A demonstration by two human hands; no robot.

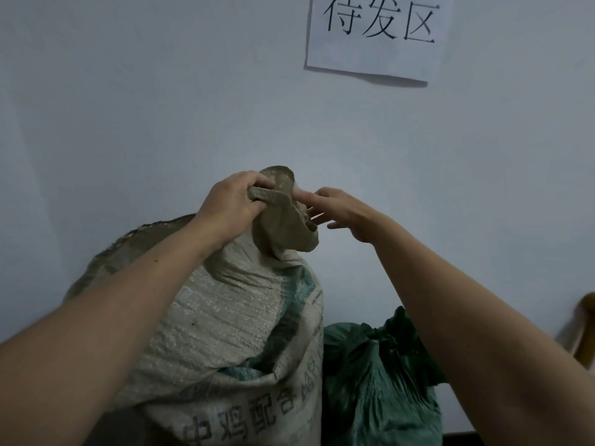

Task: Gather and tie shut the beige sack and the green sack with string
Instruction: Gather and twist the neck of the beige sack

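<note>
A tall beige woven sack (238,323) with dark printed characters stands against the wall. Its top is bunched into a neck that sticks up. My left hand (230,207) grips the folded edge of that bunched neck from the left. My right hand (338,209) is at the right side of the neck, fingers mostly straight and touching the cloth. A shorter green sack (380,381) stands to the right of the beige one, partly behind my right forearm, its top crumpled. No string is visible.
A pale wall stands right behind the sacks, with a white paper sign (376,37) bearing large black characters high up. Behind the beige sack on the left another sack's open rim (138,236) shows. A yellowish object (582,329) sits at the right edge.
</note>
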